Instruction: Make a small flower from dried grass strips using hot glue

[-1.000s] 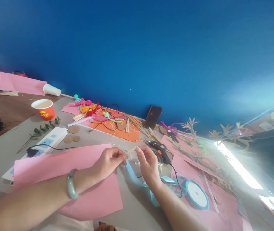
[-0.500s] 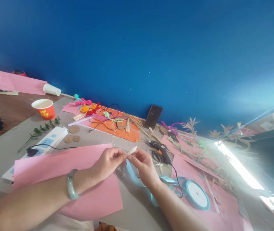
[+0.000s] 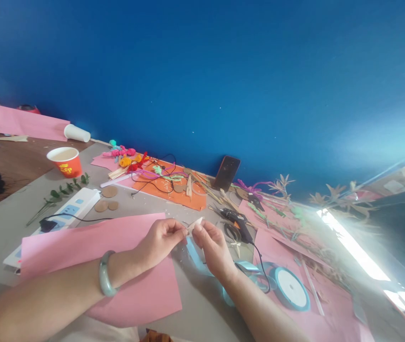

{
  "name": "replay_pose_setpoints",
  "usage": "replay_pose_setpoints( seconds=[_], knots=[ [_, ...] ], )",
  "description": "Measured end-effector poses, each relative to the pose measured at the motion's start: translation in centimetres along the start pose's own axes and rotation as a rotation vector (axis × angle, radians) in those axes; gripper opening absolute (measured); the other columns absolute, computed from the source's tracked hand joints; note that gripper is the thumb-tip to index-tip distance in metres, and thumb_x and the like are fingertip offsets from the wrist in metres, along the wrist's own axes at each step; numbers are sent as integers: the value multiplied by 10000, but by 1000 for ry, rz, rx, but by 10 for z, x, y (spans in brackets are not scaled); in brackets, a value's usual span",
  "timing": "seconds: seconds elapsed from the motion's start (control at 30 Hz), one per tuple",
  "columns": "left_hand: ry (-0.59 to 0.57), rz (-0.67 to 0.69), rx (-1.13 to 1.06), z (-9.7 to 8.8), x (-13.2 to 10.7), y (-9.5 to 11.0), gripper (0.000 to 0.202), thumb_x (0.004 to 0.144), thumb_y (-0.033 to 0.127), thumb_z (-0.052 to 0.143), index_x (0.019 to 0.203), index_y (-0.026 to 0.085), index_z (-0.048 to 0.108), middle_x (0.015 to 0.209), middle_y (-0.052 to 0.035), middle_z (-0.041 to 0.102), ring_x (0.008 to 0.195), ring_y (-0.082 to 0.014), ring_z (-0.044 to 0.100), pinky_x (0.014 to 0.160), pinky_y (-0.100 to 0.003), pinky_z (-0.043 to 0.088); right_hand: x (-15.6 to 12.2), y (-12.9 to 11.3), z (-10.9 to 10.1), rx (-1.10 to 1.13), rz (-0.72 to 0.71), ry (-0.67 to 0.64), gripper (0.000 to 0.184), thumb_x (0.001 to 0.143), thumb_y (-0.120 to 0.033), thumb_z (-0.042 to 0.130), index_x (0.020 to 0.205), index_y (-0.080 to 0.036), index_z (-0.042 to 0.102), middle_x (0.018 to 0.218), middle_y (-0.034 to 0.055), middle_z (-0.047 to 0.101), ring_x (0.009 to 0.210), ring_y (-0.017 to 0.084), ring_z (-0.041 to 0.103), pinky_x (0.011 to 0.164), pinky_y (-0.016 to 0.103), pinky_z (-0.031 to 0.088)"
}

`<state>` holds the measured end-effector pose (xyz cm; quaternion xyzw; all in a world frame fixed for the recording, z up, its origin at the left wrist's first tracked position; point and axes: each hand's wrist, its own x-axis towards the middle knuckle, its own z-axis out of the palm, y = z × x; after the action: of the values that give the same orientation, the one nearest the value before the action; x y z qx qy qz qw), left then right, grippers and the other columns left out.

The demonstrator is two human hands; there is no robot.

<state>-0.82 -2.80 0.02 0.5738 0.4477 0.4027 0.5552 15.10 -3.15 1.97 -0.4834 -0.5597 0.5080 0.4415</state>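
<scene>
Left of the glue gun [image 3: 240,222]: pale strip [image 3: 195,223], raised over the grey bench [image 3: 202,311] between both hands.
Left hand [image 3: 162,240]: fingers pinched on the strip's end farther from the gun.
Right hand [image 3: 216,249]: thumb and fingers gripping the strip on the side nearer the gun, its pointed tip showing past the thumb.
Pink sheet [image 3: 143,297]: left of the gun, beneath the left forearm.
Blue ribbon [image 3: 197,260]: nearer the person than the gun, trailing under the right arm.
Ribbon spool [image 3: 292,288]: right of the gun and nearer the person.
Phone [image 3: 226,173]: behind the gun, leaning back.
</scene>
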Motion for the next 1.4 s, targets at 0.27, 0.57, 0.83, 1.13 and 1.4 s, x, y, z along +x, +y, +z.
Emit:
replay_pose_setpoints(
  seconds=[0.27, 0.57, 0.83, 1.13, 1.4],
  knots=[
    [-7, 1, -24, 0, 0, 0, 334, 810, 443, 576, 685, 140, 642, 589, -4, 543, 550, -105, 433, 523, -220, 338, 0, 2, -1, 34, -13, 10, 314, 773, -470, 648, 685, -182, 560, 543, -46, 445, 491, 93, 358, 483, 222, 331],
    [-1, 3, 5, 3, 0, -2, 278, 819, 373, 566, 683, 143, 645, 633, -17, 603, 578, -116, 486, 528, -216, 368, -1, 3, 0, -36, -35, 29, 265, 816, -412, 620, 699, -184, 551, 544, -53, 412, 487, 88, 328, 465, 216, 290],
    [1, -26, -12, 1, -1, 2, 334, 813, 434, 571, 674, 138, 641, 577, -6, 551, 534, -106, 451, 492, -218, 345, -2, 0, -1, 11, -45, 12, 256, 815, -381, 598, 661, -187, 532, 552, -53, 415, 514, 98, 368, 521, 228, 331],
    [12, 23, -39, 0, 1, -2, 288, 829, 370, 566, 674, 131, 610, 590, 4, 547, 534, -89, 428, 512, -213, 338, 2, 8, -4, 185, -28, 18, 317, 713, -325, 728, 934, -216, 528, 653, -49, 515, 554, 102, 437, 514, 214, 342],
    [6, 42, 26, 2, -2, 0, 261, 836, 351, 558, 711, 134, 632, 631, -14, 601, 569, -106, 485, 532, -214, 370, 0, 2, -1, 45, -6, 43, 284, 801, -408, 646, 663, -185, 537, 550, -53, 444, 518, 95, 381, 531, 231, 331]
  ],
)
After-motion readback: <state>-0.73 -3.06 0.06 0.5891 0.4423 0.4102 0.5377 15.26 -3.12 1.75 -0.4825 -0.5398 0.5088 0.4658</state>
